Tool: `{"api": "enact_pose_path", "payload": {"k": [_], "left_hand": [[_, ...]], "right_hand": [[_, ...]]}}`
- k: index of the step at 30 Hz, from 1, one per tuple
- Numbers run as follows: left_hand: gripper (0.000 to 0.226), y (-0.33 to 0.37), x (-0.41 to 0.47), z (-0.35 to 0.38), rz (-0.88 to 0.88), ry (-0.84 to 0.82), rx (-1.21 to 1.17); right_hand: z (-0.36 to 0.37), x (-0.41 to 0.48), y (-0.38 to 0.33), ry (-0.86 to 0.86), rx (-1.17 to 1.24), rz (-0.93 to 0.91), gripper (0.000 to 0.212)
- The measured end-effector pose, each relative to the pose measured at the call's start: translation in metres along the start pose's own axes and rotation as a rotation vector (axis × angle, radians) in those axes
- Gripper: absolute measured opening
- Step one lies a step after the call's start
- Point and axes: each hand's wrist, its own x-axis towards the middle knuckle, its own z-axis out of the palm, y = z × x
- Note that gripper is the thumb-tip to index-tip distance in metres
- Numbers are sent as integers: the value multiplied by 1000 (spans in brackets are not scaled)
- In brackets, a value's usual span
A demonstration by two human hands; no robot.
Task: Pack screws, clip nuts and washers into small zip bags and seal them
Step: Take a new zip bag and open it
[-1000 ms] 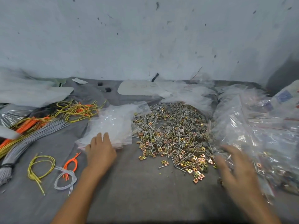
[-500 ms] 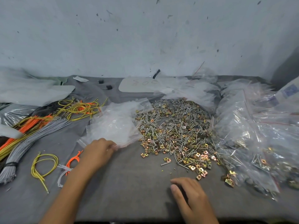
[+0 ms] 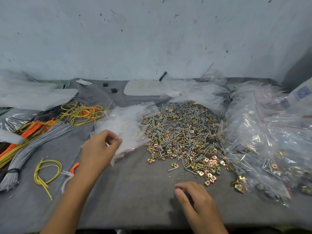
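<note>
Change: since half a second ago the left hand [image 3: 101, 147] has opened out of a fist on the zip-bag stack and raised its fingertips to the edge of a bag. The right hand [image 3: 194, 198] has stayed on the near worktop [image 3: 135, 200], where it arrived from the filled bags a second ago.
Left hand: thumb and fingertips pinch the near edge of a clear bag on the stack of empty zip bags [image 3: 125, 124]; the wrist is angled up from the lower left.
Right hand: palm down on the worktop, fingers loosely curled, nothing held.
Empty zip bags: a loose stack with red seal lines, directly beyond the left hand's fingertips and touching them.
Loose hardware: a pile of screws, clip nuts and washers [image 3: 182, 135] lies just right of the left hand and beyond the right hand. Its nearest brass clip nuts are close to the right hand's knuckles.
Filled bags [image 3: 270, 149]: heaped to the right of the right hand, with hardware visible inside.
Writing: a white card [image 3: 145, 88] lies far beyond the left hand and carries faint reddish handwriting, upside down and not legible. A blue printed label [image 3: 302, 92] at the far right is too blurred to read.
Wires: a yellow-green wire loop [image 3: 47, 173] and a grey wire bundle [image 3: 33, 144] lie left of the left forearm.
</note>
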Motion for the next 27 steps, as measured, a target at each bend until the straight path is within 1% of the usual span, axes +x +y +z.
{"api": "enact_pose_path", "payload": {"k": [2, 5, 6, 8, 9, 10, 11, 13, 15, 17, 18, 21, 23, 25, 27], "left_hand": [[16, 20, -18, 3, 0, -87, -120], [15, 46, -55, 18, 57, -223, -203], [14, 51, -66, 24, 73, -255, -219], [12, 57, -83, 36, 86, -298, -230], [12, 58, -89, 41, 83, -318, -234], [12, 57, -94, 45, 71, -346, -245], [12, 57, -97, 48, 47, -383, -271], [14, 53, -101, 49, -36, -489, -392], [16, 48, -100, 45, -95, -615, -562], [21, 45, -99, 39, -90, -714, -670], [24, 45, -98, 37, -83, -728, -683], [34, 46, -100, 37, -75, -663, -641], [40, 47, -105, 39, -21, -619, -577], [38, 48, -108, 40, 13, -566, -518], [31, 49, -109, 40, 26, -516, -482]], "right_hand": [[1, 8, -18, -25, 192, 48, 14], [11, 25, -45, -102, 523, 139, 24], [16, 30, -53, -137, 632, 188, 22], [26, 36, -62, -169, 814, 273, 9], [29, 37, -63, -166, 875, 315, 8], [32, 36, -62, -153, 916, 359, 11], [33, 35, -60, -143, 941, 395, 13], [32, 31, -54, -153, 957, 441, 9], [28, 29, -48, -195, 980, 454, 16], [24, 29, -43, -224, 1030, 462, 23], [22, 30, -42, -230, 1046, 464, 24], [20, 31, -44, -232, 1015, 455, 22], [22, 30, -47, -229, 952, 431, 21], [22, 28, -49, -237, 903, 404, 24], [20, 28, -51, -263, 911, 398, 26]]}}
